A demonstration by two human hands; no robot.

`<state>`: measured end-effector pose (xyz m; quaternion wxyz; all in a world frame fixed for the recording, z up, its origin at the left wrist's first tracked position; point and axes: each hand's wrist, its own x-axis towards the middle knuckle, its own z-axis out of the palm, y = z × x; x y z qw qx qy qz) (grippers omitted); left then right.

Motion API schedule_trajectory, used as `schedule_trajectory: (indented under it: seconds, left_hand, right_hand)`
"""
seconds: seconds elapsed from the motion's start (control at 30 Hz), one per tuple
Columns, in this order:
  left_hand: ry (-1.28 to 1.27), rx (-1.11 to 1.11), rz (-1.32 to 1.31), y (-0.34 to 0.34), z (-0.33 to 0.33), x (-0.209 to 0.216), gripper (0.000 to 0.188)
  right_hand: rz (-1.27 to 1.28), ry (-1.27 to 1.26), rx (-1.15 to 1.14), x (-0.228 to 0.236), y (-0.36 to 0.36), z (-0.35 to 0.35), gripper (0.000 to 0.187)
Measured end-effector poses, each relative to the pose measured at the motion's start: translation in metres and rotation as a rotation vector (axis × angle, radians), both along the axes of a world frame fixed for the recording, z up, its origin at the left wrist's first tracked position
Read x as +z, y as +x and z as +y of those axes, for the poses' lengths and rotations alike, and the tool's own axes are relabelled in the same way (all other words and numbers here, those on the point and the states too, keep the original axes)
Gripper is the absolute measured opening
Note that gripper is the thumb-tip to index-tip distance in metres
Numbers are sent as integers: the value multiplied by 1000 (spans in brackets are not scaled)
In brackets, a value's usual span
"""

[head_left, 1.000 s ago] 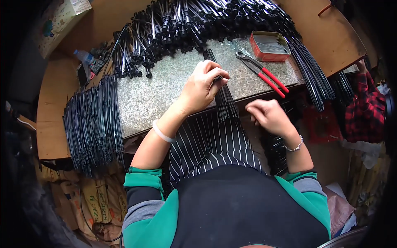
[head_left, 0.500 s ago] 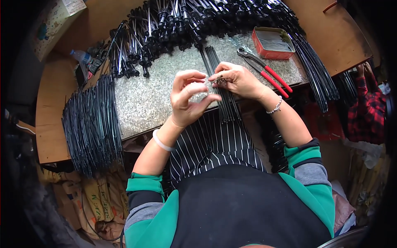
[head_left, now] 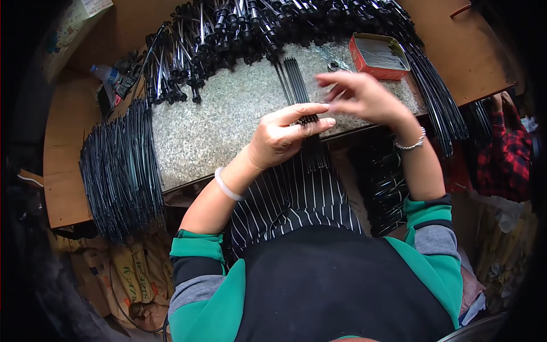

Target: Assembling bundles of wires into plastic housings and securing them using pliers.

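My left hand [head_left: 280, 131] is closed, with thumb and forefinger on either side of a small dark ridged piece [head_left: 308, 119]. That piece lies across a row of thin black rods [head_left: 296, 80], which run over the stone slab's near edge toward my lap. Whether it is fixed to the rods I cannot tell. My right hand [head_left: 362, 100] is raised just to the right, somewhat blurred, fingers apart and nothing seen in them. Behind it the pliers are mostly hidden; only their jaw tip [head_left: 333, 66] shows.
Black-ended rods [head_left: 239, 34] are heaped along the back of the speckled slab [head_left: 199, 137]. A red tin [head_left: 383, 73] of thin wires stands back right. Bundles of black rods lie left [head_left: 122, 171] and right [head_left: 436, 97]. Another person's checked sleeve [head_left: 504, 154] shows far right.
My right hand has let go of the ridged piece and moved right, over the pliers. My left hand, open before, has moved right and closed on the piece.
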<state>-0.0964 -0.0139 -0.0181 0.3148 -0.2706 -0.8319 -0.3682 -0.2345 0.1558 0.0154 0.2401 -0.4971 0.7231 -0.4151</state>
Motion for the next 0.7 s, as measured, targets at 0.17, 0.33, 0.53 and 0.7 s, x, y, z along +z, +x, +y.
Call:
schedule_trajectory:
  seconds: [0.17,0.33,0.53,0.7]
  left_hand:
    - [-8,-9,-2,-5,4,2,37]
    - [65,24,38,-8,3,-9,47]
    - [3,24,99,-9,4,-10,44]
    - [9,-3,89,-9,12,-2,32]
  right_hand:
    - [647,146,-554,4,-102,44,24]
    - [615,343,-439,-8,-130,42,19]
    - [764,256,-411,-11,-128,39,15]
    - [733,167,-450,-11,-120,40,14]
